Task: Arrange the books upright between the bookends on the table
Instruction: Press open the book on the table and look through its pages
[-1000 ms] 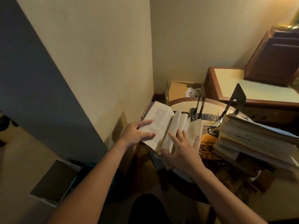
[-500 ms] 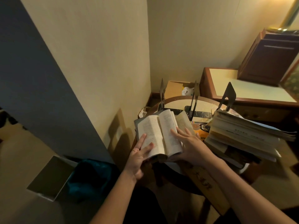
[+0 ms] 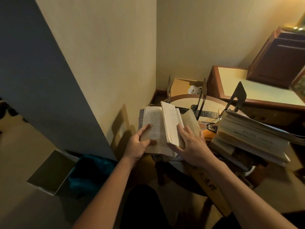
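An open paperback [image 3: 156,126] lies across the near left edge of the round table [image 3: 183,101]. My left hand [image 3: 140,144] grips its left half, thumb on the page. My right hand [image 3: 191,144] presses the right-hand pages, with a block of pages standing half-turned between the hands. A tall stack of flat books [image 3: 250,136] sits at the right. An orange-covered book [image 3: 208,131] lies flat under it. Black metal bookends stand behind: one at the left [image 3: 168,87], one in the middle [image 3: 202,96], one at the right [image 3: 237,96].
A wall runs close on the left. A cardboard box [image 3: 180,85] with a white bag sits in the corner. A wooden desk [image 3: 247,90] and dark cabinet [image 3: 280,58] stand at the right. A bin with a blue bag [image 3: 92,171] is on the floor at the left.
The open book came down toward the table's near edge. My left hand shifted from the upper left page to the lower left side, and more pages now stand turned between the hands.
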{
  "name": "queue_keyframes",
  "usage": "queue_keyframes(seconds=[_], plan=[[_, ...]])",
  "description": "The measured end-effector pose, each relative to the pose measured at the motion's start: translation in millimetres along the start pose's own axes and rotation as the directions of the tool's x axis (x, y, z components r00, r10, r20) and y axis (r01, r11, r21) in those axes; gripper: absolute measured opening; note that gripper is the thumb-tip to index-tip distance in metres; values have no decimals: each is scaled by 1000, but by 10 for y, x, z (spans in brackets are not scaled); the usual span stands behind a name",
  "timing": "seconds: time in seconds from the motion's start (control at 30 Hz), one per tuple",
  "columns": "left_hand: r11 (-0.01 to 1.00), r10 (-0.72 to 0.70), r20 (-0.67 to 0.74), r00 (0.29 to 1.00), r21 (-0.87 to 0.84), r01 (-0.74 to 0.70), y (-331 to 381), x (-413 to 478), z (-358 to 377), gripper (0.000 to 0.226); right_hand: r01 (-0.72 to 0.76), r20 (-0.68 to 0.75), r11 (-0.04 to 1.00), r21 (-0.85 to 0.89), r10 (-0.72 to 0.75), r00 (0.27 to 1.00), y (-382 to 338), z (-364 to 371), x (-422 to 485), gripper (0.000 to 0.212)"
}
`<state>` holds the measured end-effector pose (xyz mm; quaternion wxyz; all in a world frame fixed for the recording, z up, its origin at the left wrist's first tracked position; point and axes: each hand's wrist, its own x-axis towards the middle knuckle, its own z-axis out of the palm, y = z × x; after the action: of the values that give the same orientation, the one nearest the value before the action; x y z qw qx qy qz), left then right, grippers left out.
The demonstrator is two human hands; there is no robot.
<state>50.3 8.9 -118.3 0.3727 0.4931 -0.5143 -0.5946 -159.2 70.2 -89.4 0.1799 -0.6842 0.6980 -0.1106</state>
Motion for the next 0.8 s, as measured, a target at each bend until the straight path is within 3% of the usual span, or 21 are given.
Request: queue_keyframes(seconds=[0.2, 0.37, 0.47, 0.57, 0.7, 0.8], plan=[[1000, -18, 4, 1000, -10, 18, 117, 20, 62, 51, 30, 13, 999, -13, -29, 999, -98, 0, -5, 102], [1000, 14, -23, 1000, 5, -14, 269, 11, 135, 40, 84, 26, 994, -64, -83, 996, -127, 140, 45, 117], [1000, 9, -39, 999, 9, -8, 289, 30, 122, 44, 125, 20, 989, -81, -123, 992, -130, 177, 65, 115], [996, 7, 11, 1000, 84, -8, 278, 26, 100, 66, 168, -2, 985, -44, -169, 986, -123, 166, 72, 95], [957, 47, 69, 997, 281, -65, 115, 82, 57, 94, 116, -32, 973, 200, -112, 993, -58, 148, 190, 48], [951, 3, 73, 997, 309, -26, -1, 144, 29, 101, 66, 10, 975, 213, -69, 998, -4, 156, 337, 43]])
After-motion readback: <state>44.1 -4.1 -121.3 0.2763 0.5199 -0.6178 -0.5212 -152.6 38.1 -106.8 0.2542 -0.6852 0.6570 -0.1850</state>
